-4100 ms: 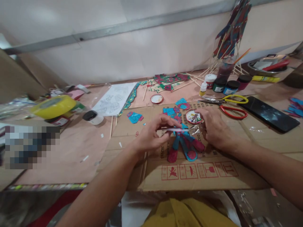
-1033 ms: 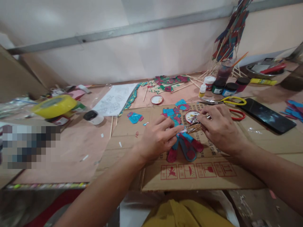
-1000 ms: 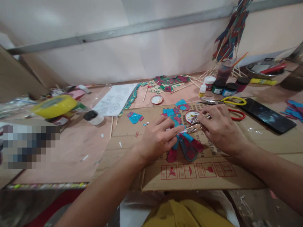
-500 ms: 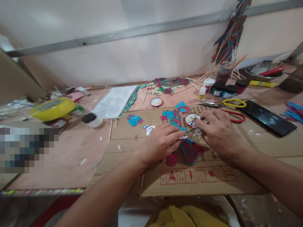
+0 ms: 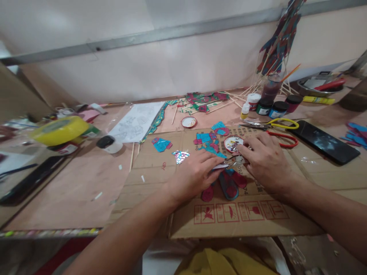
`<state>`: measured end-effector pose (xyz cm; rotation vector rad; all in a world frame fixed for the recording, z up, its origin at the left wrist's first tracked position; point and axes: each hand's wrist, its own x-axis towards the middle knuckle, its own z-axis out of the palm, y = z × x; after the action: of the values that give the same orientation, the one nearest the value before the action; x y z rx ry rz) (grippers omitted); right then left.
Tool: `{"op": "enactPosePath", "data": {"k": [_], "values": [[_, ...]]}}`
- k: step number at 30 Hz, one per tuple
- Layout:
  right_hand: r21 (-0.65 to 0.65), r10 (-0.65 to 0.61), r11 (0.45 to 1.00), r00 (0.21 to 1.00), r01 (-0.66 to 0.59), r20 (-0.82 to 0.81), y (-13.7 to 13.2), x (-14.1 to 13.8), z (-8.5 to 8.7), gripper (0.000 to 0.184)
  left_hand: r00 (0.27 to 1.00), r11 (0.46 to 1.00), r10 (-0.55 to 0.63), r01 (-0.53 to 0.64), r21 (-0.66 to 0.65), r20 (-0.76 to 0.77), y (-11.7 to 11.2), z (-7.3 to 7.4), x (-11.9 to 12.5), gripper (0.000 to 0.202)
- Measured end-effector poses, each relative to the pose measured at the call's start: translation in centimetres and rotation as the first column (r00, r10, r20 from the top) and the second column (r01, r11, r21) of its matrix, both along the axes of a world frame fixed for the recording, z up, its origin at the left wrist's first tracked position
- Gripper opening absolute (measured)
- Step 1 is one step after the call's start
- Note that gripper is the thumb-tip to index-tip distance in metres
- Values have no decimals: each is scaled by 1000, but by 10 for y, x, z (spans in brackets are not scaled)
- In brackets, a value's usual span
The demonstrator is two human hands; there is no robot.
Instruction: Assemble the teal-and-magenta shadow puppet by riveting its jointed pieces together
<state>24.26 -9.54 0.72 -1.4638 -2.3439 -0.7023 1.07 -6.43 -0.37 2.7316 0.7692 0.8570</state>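
Note:
My left hand rests on a flat sheet of cardboard, fingers pinched on a thin white stick. It presses on a teal and magenta cut-out figure. My right hand meets it from the right, fingers closed on a small metal piece, perhaps wire, at the stick's tip. Just beyond the fingertips sits a small round lid holding tiny shiny bits. Loose teal and pink cut-out parts lie behind the hands.
Yellow-handled scissors, red-handled scissors and a black phone lie to the right. Paint jars and bamboo sticks stand at the back. A yellow tape roll, a sketch sheet and a white jar lie left.
Both hands have drawn slightly nearer to me and lower on the cardboard, staying joined at the stick's tip. A small silvery cut-out now shows left of the hands.

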Motion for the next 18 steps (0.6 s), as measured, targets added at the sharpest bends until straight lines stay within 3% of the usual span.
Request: {"op": "enactPosePath", "data": {"k": [6, 14, 18], "values": [[6, -4, 1000, 1000, 4, -5, -2, -1, 2, 18, 1000, 1000, -10, 10, 10, -13, 0, -3, -2, 22], [10, -14, 1000, 1000, 14, -25, -2, -2, 3, 18, 999, 978, 16, -6, 210, -48, -3, -2, 0, 21], [16, 7, 1000, 999, -6, -37, -2, -2, 3, 18, 999, 971, 18, -8, 238, -40, -3, -3, 1, 21]]}}
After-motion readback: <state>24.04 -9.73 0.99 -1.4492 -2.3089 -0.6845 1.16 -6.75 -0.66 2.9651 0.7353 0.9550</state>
